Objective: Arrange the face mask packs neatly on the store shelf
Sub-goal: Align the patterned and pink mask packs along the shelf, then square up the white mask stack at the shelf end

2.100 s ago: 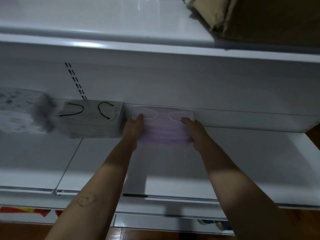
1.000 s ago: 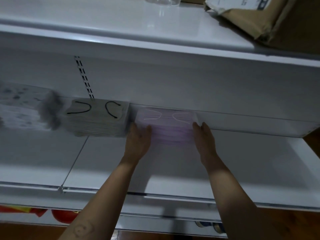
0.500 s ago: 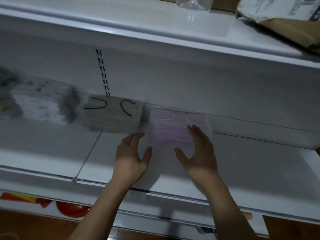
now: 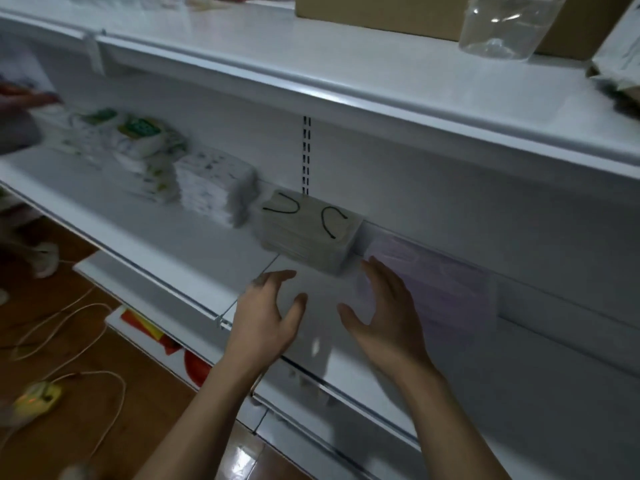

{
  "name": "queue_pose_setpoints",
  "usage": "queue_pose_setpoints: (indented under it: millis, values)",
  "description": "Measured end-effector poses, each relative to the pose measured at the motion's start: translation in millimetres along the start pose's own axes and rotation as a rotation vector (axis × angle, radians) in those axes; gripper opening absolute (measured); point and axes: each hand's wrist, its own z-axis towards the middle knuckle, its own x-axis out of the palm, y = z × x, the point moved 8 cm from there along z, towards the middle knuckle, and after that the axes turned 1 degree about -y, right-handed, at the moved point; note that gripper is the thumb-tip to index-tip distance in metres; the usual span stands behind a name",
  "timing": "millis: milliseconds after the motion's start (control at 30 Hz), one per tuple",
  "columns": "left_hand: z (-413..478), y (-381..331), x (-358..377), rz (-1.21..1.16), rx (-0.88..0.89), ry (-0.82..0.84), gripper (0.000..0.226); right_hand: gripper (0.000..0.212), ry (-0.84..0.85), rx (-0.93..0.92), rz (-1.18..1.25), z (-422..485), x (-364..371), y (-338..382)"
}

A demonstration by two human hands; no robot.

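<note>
A pale purple mask pack [image 4: 443,285] lies at the back of the white shelf [image 4: 194,237]. Left of it stands a beige stack of masks with black ear loops [image 4: 308,230]. Further left are a white patterned stack [image 4: 214,185] and packs with green labels [image 4: 138,140]. My left hand [image 4: 266,320] hovers over the shelf's front, fingers spread, holding nothing. My right hand [image 4: 384,313] is also spread and empty, just in front of the purple pack's left end.
The upper shelf [image 4: 346,64] overhangs, carrying a cardboard box [image 4: 381,8] and a clear plastic container [image 4: 502,26]. Cables [image 4: 69,327] and a yellow object [image 4: 34,400] lie on the wooden floor at left. Someone's hand [image 4: 27,98] shows at the far left.
Both hands have let go of the purple pack and drawn back toward the shelf's front. The view has swung left, bringing more stacks and the floor into sight.
</note>
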Motion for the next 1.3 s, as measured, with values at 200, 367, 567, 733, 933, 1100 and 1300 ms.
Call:
queue_pose_setpoints:
  millis: [200, 367, 567, 733, 933, 1100, 1300]
  values:
    - [-17, 5, -21, 0.025, -0.101, -0.109, 0.046, 0.074, 0.048, -0.122, 0.049, 9, 0, 16]
    - [-37, 16, -26, 0.033, -0.207, -0.157, 0.049, 0.072, 0.114, -0.153, 0.111, 10, 10, 20]
    - [-48, 21, -33, 0.064, -0.241, -0.167, 0.048, 0.07, 0.156, -0.166, 0.135, 14, 27, 22]
    - [-53, 44, -50, 0.078, -0.29, -0.202, 0.049, 0.068, 0.191, -0.191, 0.162, 17, 50, 37]
    - [-55, 100, -81, 0.081, -0.338, -0.224, 0.05, 0.067, 0.233, -0.256, 0.108, 30, 97, 77]
    - [-38, 162, -122, 0.104, -0.327, -0.225, 0.048, 0.063, 0.239, -0.294, 0.059, 46, 152, 131]
    - [-15, 246, -183, 0.083, -0.33, -0.213, 0.046, 0.056, 0.254, -0.301, -0.008, 69, 229, 207]
